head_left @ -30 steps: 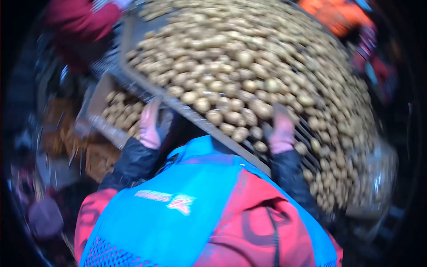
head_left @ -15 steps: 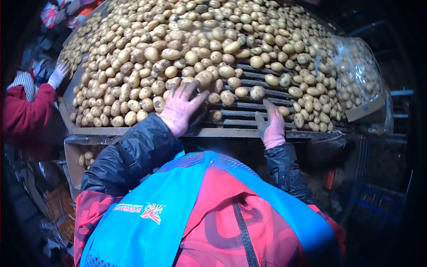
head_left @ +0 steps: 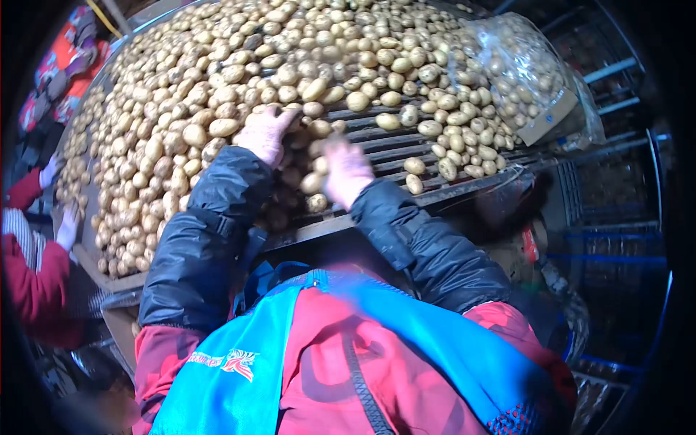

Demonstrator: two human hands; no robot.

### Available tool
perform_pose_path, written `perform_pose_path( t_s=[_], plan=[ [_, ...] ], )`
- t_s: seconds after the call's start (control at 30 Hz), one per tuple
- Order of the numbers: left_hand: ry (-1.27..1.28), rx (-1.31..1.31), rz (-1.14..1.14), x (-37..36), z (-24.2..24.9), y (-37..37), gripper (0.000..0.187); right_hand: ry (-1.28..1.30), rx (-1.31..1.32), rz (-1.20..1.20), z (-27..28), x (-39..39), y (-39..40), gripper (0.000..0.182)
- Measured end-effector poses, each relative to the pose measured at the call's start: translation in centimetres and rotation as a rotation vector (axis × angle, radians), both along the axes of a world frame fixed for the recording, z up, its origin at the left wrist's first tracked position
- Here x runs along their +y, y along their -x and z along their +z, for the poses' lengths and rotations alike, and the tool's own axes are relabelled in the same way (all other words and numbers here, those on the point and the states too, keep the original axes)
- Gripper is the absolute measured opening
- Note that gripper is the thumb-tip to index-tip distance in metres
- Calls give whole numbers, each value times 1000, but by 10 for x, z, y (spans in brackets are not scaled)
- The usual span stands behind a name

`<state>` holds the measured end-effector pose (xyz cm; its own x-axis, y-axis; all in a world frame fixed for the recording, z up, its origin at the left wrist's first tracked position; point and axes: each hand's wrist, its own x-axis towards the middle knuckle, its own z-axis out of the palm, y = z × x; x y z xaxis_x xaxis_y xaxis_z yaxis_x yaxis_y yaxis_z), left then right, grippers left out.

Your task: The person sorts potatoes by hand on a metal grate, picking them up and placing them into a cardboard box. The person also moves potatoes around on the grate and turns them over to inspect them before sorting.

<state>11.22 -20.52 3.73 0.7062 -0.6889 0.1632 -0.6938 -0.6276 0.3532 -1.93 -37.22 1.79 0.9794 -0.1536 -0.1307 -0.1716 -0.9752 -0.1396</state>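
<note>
Many potatoes are heaped over a slatted rack in front of me. My left hand, in a pink glove with a dark palm side, reaches into the heap, its fingers bent toward the right over potatoes. Close by on its right, my right hand, also in a pink glove, is blurred by motion beside several potatoes near the rack's front edge. Its fingertips are smeared, and whether it grips a potato does not show.
A clear plastic bag of potatoes with a cardboard piece lies at the rack's right end. Another person's gloved hands are at the left edge. Beneath that corner stands a cardboard box.
The view has turned, shifting the rack. My right hand has moved left from the bare slats to beside my left hand, and potatoes now lie between the two hands.
</note>
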Motion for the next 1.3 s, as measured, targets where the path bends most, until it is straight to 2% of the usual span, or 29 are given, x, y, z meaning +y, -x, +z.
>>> perform_pose_path(
  t_s=[0.03, 0.13, 0.17, 0.2, 0.23, 0.3, 0.33, 0.37, 0.4, 0.43, 0.53, 0.6, 0.63, 0.67, 0.7, 0.73, 0.8, 0.83, 0.87, 0.9, 0.93, 1.0, 1.07, 1.1, 1.13, 1.2, 1.23, 1.27, 1.3],
  plan=[
    [81, 39, -15, 3, -3, -6, 69, -144, 56, -41, 49, 30, 12, 67],
    [431, 260, -73, 19, -4, -9, 57, -209, -147, 249, 28, 36, 43, 77],
    [597, 433, -130, 27, -42, -31, 52, -319, -183, 220, 25, 27, 52, 76],
    [665, 686, -80, 42, -40, -31, 51, -431, -222, 195, 24, 13, 61, 75],
    [725, 862, 5, 58, -25, -23, 51, -231, -402, 220, 28, -12, 66, 68],
    [996, 1248, 76, 93, 5, 2, 59, -104, -421, -93, 54, -76, 78, 53],
    [1229, 1411, -94, 119, -22, 2, 63, 77, -430, -288, 48, -114, 90, 55],
    [1378, 1464, 120, 125, 7, 29, 58, 237, -407, -488, 41, -152, 101, 59],
    [1281, 1423, 228, 145, 1, 34, 53, 494, -291, -700, 25, -184, 115, 72],
    [1451, 1596, 188, 164, -13, 42, 54, 490, -204, -792, 5, -204, 126, 77],
    [1752, 1880, 162, 179, -14, 69, 59, 282, 25, -920, 13, -151, 82, 76],
    [1845, 1891, 258, 174, -14, 78, 63, 212, -15, -734, -11, -121, 69, 77],
    [1848, 1900, 366, 170, -10, 82, 60, -49, -52, -562, -8, -95, 67, 77],
    [1853, 1907, 473, 167, -7, 86, 57, 135, -56, -442, 18, -51, 55, 80],
    [1870, 1900, 473, 167, -14, 89, 57, -65, 301, -377, 64, -18, 32, 90],
    [1845, 1948, 416, 168, -24, 93, 53, -203, 41, -196, 37, -2, 42, 88],
    [1785, 2027, 399, 159, -19, 100, 43, -484, -59, 50, 17, -23, 32, 71],
    [1758, 2026, 497, 155, -17, 107, 42, -732, -219, -68, 13, -39, 33, 51],
    [1734, 2018, 598, 152, -16, 114, 41, -743, -212, -45, 19, -68, 27, 51],
    [1690, 1995, 582, 148, -11, 121, 38, -476, -277, -100, 27, -105, 14, 53],
    [1701, 1961, 408, 140, -10, 127, 35, -211, -342, -148, 32, -134, 4, 56],
    [1600, 1894, 432, 128, -4, 132, 30, 291, -264, -296, 34, -167, -8, 62],
    [1603, 1894, 465, 112, 4, 134, 25, 173, -3, -302, 21, -197, -30, 64],
    [1631, 1944, 425, 103, -6, 135, 25, 164, -95, -219, 7, -206, -40, 61],
    [1658, 1993, 381, 88, -1, 131, 26, 43, -123, -192, 4, -218, -43, 57],
    [1509, 1915, 419, 66, 26, 132, 31, -528, -256, -95, -7, -222, -51, 51],
    [1442, 1913, 424, 56, 28, 129, 32, -557, -316, -74, -11, -211, -52, 46],
    [1369, 1917, 429, 46, 29, 127, 33, -820, -313, -63, -24, -198, -53, 43],
    [1326, 1924, 460, 34, 31, 125, 34, -1111, -202, -148, 31, -148, -45, 46]
  ],
)
